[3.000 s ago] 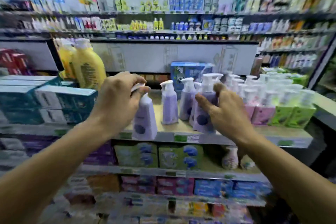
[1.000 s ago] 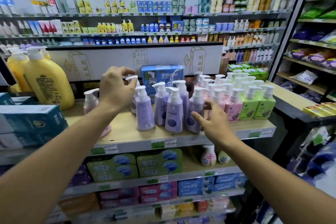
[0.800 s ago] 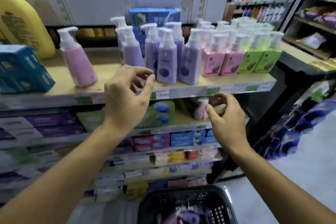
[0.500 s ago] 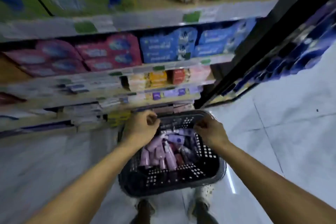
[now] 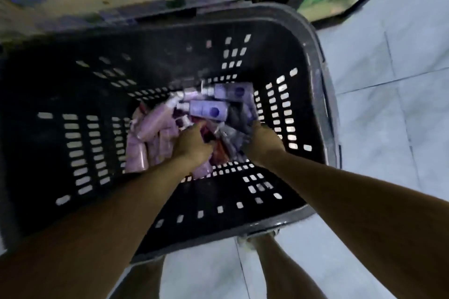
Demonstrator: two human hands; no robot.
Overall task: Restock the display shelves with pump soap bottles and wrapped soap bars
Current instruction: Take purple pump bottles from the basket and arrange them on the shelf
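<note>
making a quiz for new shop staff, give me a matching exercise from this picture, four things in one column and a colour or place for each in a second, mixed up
1 basket
2 purple bottles
3 pink bottles
4 floor

a pale tiles
b black, slotted walls
c in the pile, left of the left hand
d on their sides, just beyond the right hand

Pairs: 1-b, 2-d, 3-c, 4-a

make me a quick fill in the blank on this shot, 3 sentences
1. The left hand and the right hand both reach down into a black ____.
2. The lavender pump bottles lie on their ____.
3. The pink bottles lie to the ____ of the left hand.
Missing words: basket; sides; left.
</note>
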